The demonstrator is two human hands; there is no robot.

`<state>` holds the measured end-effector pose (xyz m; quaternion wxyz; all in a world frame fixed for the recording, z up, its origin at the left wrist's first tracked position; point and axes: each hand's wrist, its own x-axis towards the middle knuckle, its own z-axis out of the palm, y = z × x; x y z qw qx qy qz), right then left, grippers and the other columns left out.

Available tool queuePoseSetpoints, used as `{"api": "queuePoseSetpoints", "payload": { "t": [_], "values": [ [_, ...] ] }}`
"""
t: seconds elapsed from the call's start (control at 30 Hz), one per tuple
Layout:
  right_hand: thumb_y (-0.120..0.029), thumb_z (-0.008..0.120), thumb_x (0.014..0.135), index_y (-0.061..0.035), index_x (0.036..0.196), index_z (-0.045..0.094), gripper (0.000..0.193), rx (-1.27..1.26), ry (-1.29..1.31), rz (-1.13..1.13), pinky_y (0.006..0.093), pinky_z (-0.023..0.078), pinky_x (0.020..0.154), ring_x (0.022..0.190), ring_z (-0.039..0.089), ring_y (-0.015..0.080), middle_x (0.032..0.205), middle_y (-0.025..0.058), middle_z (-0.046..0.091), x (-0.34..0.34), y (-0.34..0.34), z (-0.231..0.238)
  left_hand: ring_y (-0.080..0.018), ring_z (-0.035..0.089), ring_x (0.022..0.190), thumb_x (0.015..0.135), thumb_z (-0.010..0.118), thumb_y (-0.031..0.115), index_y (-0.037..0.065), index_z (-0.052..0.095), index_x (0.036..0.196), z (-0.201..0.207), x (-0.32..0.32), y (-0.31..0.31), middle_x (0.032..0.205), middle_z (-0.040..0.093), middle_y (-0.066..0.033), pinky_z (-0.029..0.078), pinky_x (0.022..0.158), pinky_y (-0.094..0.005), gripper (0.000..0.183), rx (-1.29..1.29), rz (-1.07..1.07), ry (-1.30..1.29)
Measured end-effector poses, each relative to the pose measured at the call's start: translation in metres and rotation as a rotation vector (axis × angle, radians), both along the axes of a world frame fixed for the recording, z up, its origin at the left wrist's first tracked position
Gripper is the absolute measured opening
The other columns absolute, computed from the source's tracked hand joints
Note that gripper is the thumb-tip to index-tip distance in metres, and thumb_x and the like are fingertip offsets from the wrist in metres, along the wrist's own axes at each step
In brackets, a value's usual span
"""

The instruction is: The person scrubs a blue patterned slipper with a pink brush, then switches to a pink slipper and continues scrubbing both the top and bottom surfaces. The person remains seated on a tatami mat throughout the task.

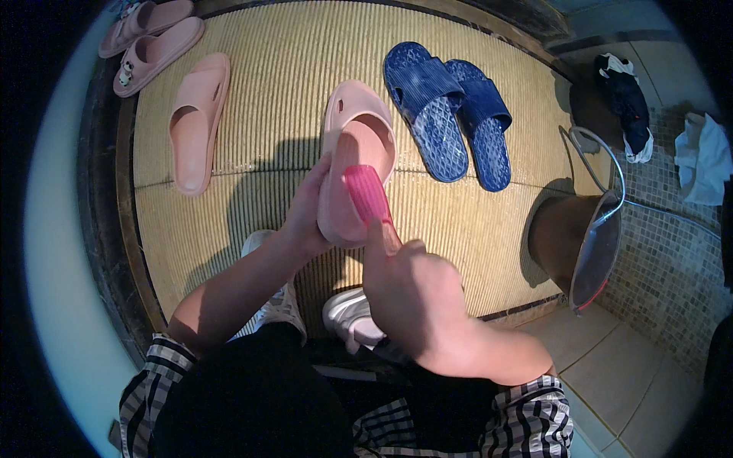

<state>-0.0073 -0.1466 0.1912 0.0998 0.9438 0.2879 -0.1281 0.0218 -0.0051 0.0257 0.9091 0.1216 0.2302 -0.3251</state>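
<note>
My left hand [307,217] grips the left side of a pale pink slipper [331,206], holding it toe away from me above the mat. In my right hand [418,294] is a bright pink brush [368,194], my fingers closed round its handle with the index finger stretched along it. The brush head lies over the slipper's footbed, just in front of the strap opening; its bristles are hidden from this side. A matching pink slipper [200,114] rests to the left on the mat.
A pair of blue slippers [434,114] sits on the ribbed mat [282,46] to the right. More pink slippers [156,49] lie at the far left. A brown bucket [561,237] with a raised handle stands at the right, near cloths [699,156] on the tiles. My shoes [355,317] are below.
</note>
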Motion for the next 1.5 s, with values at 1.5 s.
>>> {"api": "queuePoseSetpoints", "payload": {
  "t": [1.5],
  "values": [
    [-0.009,0.058,0.081,0.0079,0.102,0.061,0.027,0.229,0.197,-0.180,0.0319,0.049,0.041,0.048,0.061,0.0220,0.059,0.0122,0.061,0.010,0.011,0.023,-0.0367,0.060,0.114,0.099,0.036,0.059,0.004,0.043,0.137,-0.006,0.030,0.021,0.126,0.057,-0.0217,0.056,0.089,-0.0512,0.068,0.059,0.122,-0.228]
  ]
}}
